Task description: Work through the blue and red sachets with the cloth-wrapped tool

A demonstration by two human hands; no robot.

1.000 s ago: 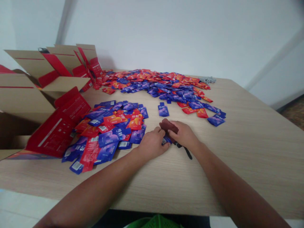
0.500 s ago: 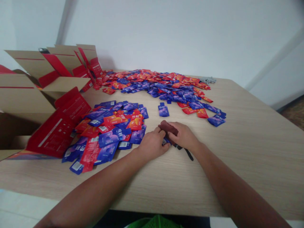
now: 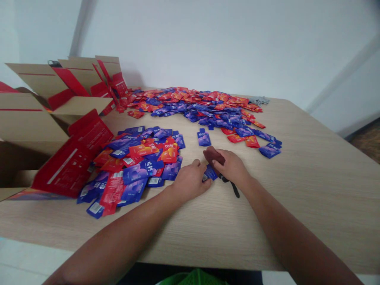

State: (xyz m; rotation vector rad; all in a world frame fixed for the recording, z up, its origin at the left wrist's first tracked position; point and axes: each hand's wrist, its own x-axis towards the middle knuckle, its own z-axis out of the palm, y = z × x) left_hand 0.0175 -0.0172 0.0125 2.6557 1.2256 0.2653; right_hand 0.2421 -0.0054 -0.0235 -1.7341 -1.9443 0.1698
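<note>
On the table, my left hand (image 3: 191, 179) grips the left edge of a small blue sachet (image 3: 210, 173) between its thumb and fingers. My right hand (image 3: 233, 165) is closed around a dark brown, soft-looking piece (image 3: 213, 155) just above and right of that sachet, covering part of it. A thin black strap (image 3: 235, 190) sticks out below the right hand; where it joins is hidden. Beyond the hands, a single blue sachet (image 3: 204, 137) lies flat. To the left is a loose pile of blue and red sachets (image 3: 142, 166).
Open red cardboard boxes (image 3: 69, 166) with raised tan flaps stand along the left side. A long heap of red and blue sachets (image 3: 192, 103) stretches across the back, with a grey cloth (image 3: 259, 100) at its right end. A few sachets (image 3: 270, 150) lie at its near right.
My right hand has shifted slightly up and right with the brown piece, which has tilted and uncovered more of the blue sachet. My left hand stays nearly in place.
</note>
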